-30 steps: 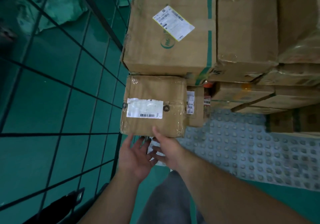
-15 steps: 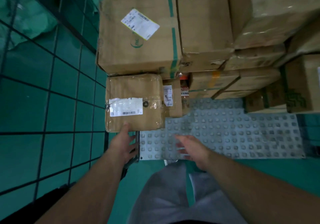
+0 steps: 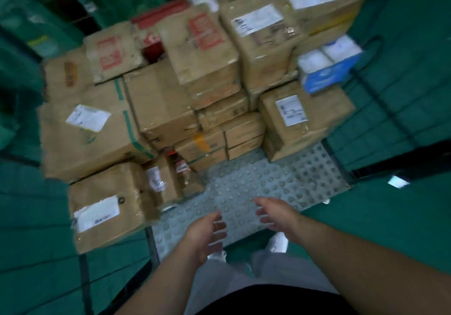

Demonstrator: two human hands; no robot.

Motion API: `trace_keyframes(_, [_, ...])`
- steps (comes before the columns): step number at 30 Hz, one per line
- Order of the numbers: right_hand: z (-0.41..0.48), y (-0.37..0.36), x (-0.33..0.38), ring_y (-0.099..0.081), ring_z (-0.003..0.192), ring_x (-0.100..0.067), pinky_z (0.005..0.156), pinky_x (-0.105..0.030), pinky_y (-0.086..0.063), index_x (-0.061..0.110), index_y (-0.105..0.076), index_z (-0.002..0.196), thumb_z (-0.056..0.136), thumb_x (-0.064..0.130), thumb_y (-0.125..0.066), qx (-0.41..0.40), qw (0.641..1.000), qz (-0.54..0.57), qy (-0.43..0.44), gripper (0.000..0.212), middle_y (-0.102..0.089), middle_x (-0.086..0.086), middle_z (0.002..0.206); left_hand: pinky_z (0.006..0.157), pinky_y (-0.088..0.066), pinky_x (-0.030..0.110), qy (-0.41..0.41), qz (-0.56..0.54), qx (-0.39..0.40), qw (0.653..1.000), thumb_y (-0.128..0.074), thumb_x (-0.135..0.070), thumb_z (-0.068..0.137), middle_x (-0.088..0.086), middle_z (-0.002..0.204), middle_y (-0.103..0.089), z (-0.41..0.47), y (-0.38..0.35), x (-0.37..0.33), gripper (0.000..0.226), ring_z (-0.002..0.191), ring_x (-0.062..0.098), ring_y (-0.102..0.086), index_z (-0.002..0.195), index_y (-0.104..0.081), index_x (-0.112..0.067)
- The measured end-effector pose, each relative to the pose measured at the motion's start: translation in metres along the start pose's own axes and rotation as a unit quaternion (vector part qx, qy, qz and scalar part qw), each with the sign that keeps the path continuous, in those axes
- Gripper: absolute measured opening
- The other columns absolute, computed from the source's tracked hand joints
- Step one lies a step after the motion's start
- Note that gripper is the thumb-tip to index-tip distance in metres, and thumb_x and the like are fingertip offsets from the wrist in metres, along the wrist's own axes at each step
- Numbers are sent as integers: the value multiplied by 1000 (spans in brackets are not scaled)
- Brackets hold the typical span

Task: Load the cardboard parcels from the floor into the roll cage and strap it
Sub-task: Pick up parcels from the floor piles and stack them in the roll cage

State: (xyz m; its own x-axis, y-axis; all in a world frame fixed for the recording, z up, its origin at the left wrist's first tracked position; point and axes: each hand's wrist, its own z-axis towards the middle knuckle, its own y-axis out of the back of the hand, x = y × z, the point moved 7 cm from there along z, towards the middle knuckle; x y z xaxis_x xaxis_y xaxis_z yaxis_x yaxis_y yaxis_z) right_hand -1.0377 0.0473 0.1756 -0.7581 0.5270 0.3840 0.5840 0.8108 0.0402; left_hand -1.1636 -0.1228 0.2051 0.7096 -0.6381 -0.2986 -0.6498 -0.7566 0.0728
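Several cardboard parcels are stacked inside the roll cage on its grey studded floor plate [image 3: 280, 180]. The nearest is a taped brown parcel with a white label [image 3: 107, 205], at the cage's front left corner. A large box with green tape [image 3: 90, 131] sits behind it. My left hand [image 3: 207, 234] hovers open over the plate's front edge, to the right of the labelled parcel and apart from it. My right hand [image 3: 275, 212] is also open, fingers spread, holding nothing. The view is blurred by motion.
Black wire mesh walls [image 3: 390, 109] flank the cage on the right and on the left [image 3: 31, 217], with green floor behind. A blue and white pack [image 3: 329, 63] tops the right stack. My white shoes [image 3: 278, 241] stand at the plate's front edge.
My left hand has let go of the labelled parcel and drawn back to the right. The view has tilted up and pulled back, showing the whole stack.
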Motion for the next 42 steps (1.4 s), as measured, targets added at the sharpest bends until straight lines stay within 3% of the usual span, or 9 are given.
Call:
trace_keyframes(6, [-59,108,-22,-62,101,-16,89,-36,-45,17,-52,135,101,49,-53,-94,985,136,41,47,-63,-1,120,75,-51,33,-77,232,37,969,-58,-41,102,4,108,-70,-32,-108,-37,27,93,22,-67,111,-65,-17])
trace_keyframes(9, [-97,142,-62,-61,89,-13,73,-30,-44,16,-58,129,101,46,-54,-160,954,247,54,42,-65,-2,114,71,-47,31,-132,359,84,920,-60,-39,100,3,100,-69,-45,-156,-35,23,86,21,-66,108,-65,-18])
trace_keyframes(13, [-149,147,-153,-56,75,-16,65,-28,-40,16,-63,110,100,39,-55,-242,868,432,47,26,-66,-4,99,78,-47,32,-136,476,151,855,-58,-34,102,2,101,-71,-64,-213,-5,20,93,23,-67,103,-68,-17])
trace_keyframes(16, [-187,136,-229,-57,75,-18,61,-26,-37,15,-64,110,99,34,-56,-280,792,542,34,23,-68,-4,96,67,-40,29,-155,550,202,795,-57,-31,102,4,90,-66,-86,-260,31,21,80,22,-58,98,-68,-14])
trace_keyframes(22, [-251,131,-357,-63,102,-22,84,-36,-42,17,-64,117,102,43,-53,-341,670,658,39,32,-68,-6,119,59,-38,26,-169,614,289,714,-58,-38,102,4,97,-67,-134,-336,131,24,71,17,-59,109,-68,-18])
trace_keyframes(28, [-292,152,-458,-64,106,-21,83,-35,-43,20,-65,119,102,44,-51,-360,604,708,62,33,-69,-2,119,57,-37,24,-199,676,314,636,-58,-37,102,3,101,-68,-194,-418,225,23,73,17,-60,111,-66,-18])
trace_keyframes(35, [-342,247,-570,-66,92,-21,78,-34,-43,18,-70,111,100,41,-55,-388,604,694,66,30,-74,-3,107,61,-40,28,-199,653,332,651,-57,-37,102,5,105,-69,-230,-529,333,26,79,19,-64,115,-67,-16])
trace_keyframes(39, [-358,308,-599,-61,89,-21,75,-33,-41,15,-68,112,100,40,-54,-390,616,681,66,32,-72,-7,112,68,-45,31,-177,624,334,684,-57,-38,102,4,108,-72,-239,-562,361,25,84,20,-67,113,-68,-19])
trace_keyframes(42, [-350,346,-593,-59,88,-21,73,-33,-39,14,-67,114,100,42,-53,-371,647,663,69,34,-71,-6,110,60,-44,28,-163,589,317,725,-60,-35,101,5,97,-73,-236,-572,353,25,74,21,-66,111,-69,-14])
